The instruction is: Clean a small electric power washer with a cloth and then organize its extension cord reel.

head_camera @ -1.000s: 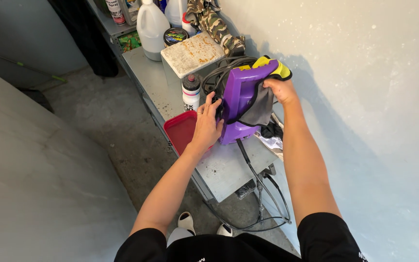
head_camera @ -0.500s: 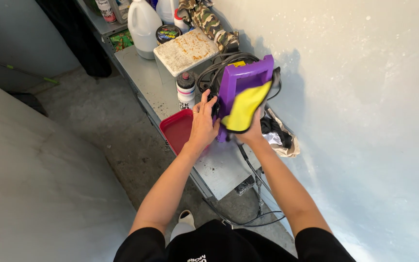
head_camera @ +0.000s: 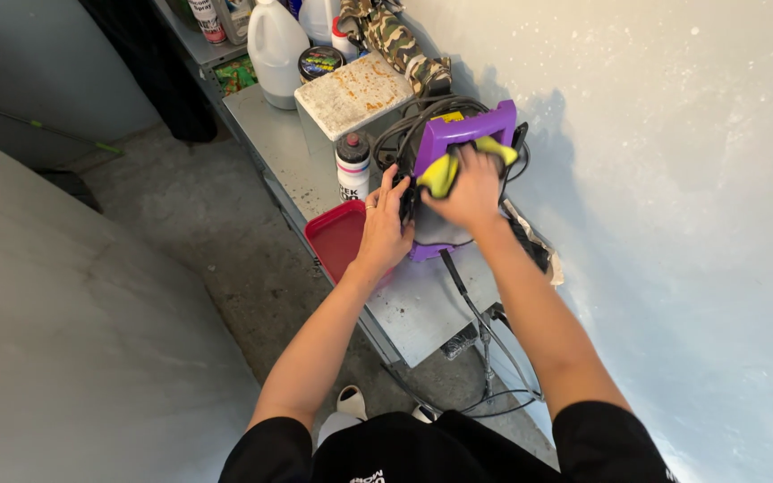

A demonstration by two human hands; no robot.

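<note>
A purple machine (head_camera: pixel 468 131) with black cables stands on a narrow metal table (head_camera: pixel 422 304) against the wall. My left hand (head_camera: pixel 384 225) presses flat against the machine's left side, steadying it. My right hand (head_camera: pixel 469 190) is closed on a yellow cloth (head_camera: pixel 441 173) and holds it against the machine's front face. A black cord (head_camera: pixel 467 300) trails from the machine's base over the table's near edge.
A red tray (head_camera: pixel 337 237) lies left of the machine, under my left wrist. Behind it stand a white spray bottle (head_camera: pixel 352 167), a stained white box (head_camera: pixel 353 92), a white jug (head_camera: pixel 276 51) and camouflage fabric (head_camera: pixel 393 40). The pale wall runs along the right; concrete floor lies left.
The machine has been turned and set more upright. My right hand moved from its top handle to its front face, and the yellow cloth now sits under that hand.
</note>
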